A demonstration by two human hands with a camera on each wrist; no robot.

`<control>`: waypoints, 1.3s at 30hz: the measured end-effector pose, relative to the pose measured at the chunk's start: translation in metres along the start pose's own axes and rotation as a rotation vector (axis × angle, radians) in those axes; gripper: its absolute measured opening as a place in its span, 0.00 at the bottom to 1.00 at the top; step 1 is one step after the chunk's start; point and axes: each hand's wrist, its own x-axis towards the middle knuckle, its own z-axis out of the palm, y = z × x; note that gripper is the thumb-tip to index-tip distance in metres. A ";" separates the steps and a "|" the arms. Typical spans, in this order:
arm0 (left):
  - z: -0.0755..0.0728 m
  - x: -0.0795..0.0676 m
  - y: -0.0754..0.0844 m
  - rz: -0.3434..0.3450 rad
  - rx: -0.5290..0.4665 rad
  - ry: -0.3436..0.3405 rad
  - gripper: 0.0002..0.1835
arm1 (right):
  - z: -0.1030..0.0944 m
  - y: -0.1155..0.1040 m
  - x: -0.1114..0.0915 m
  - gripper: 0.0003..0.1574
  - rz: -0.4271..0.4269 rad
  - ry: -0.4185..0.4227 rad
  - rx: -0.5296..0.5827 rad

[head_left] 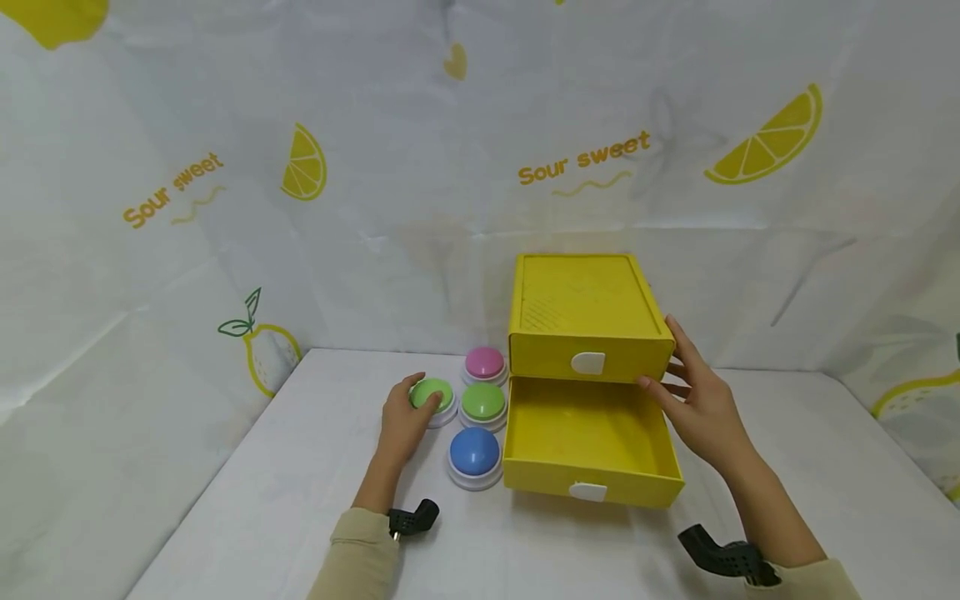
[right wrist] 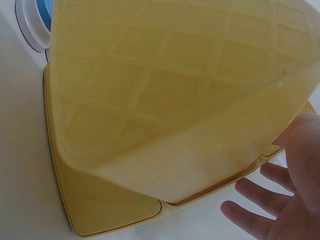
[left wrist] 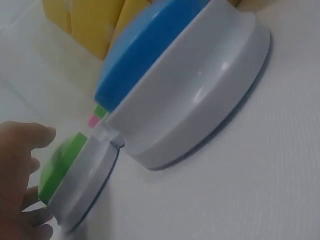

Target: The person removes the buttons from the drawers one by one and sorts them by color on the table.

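My left hand [head_left: 405,421] has its thumb and fingers around a green push button [head_left: 431,393] on a round white base. In the left wrist view, fingertips lie beside that button [left wrist: 62,167] and the thumb hangs over its dome. My right hand [head_left: 701,408] is at the right front corner of a yellow two-drawer box [head_left: 588,292], its thumb at the upper drawer's lower edge and its fingers along the side. Those fingers look straight and spread in the right wrist view. The lower drawer [head_left: 592,479] is pulled out and the upper one is closed.
Between the left hand and the box stand a pink button [head_left: 484,362], a second green button [head_left: 483,402] and a blue button [head_left: 475,452]. A white wall cloth [head_left: 390,275] with lemon prints hangs behind the white table [head_left: 300,500].
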 end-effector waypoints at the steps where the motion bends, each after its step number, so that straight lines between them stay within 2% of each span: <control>1: -0.002 0.000 0.003 0.001 -0.006 0.005 0.29 | 0.000 0.000 0.000 0.57 0.001 -0.002 -0.002; 4: -0.005 0.000 0.017 0.011 -0.032 0.019 0.28 | -0.001 0.001 0.000 0.57 0.003 -0.002 -0.007; 8: -0.011 -0.005 0.040 0.048 -0.082 -0.003 0.26 | -0.001 0.002 0.000 0.57 0.008 -0.005 -0.013; 12: -0.017 -0.015 0.064 0.117 -0.142 -0.092 0.24 | -0.002 0.001 0.000 0.57 0.008 -0.009 -0.012; 18: -0.021 -0.040 0.102 0.191 -0.157 -0.239 0.20 | -0.004 0.001 -0.001 0.57 0.002 -0.008 -0.005; 24: -0.027 -0.067 0.134 0.298 -0.212 -0.298 0.18 | -0.001 0.000 -0.001 0.56 0.002 -0.008 0.019; 28: -0.031 -0.084 0.144 0.405 -0.246 -0.286 0.16 | 0.003 0.001 -0.001 0.57 0.021 -0.017 0.022; 33: -0.029 -0.103 0.141 0.588 -0.315 -0.292 0.13 | 0.002 0.001 -0.002 0.57 0.027 -0.018 0.003; 36: -0.024 -0.113 0.137 0.648 -0.367 -0.305 0.10 | 0.000 -0.001 0.000 0.57 0.023 -0.017 -0.005; 39: -0.018 -0.123 0.135 0.680 -0.410 -0.318 0.08 | 0.000 -0.001 0.000 0.57 0.025 -0.020 -0.006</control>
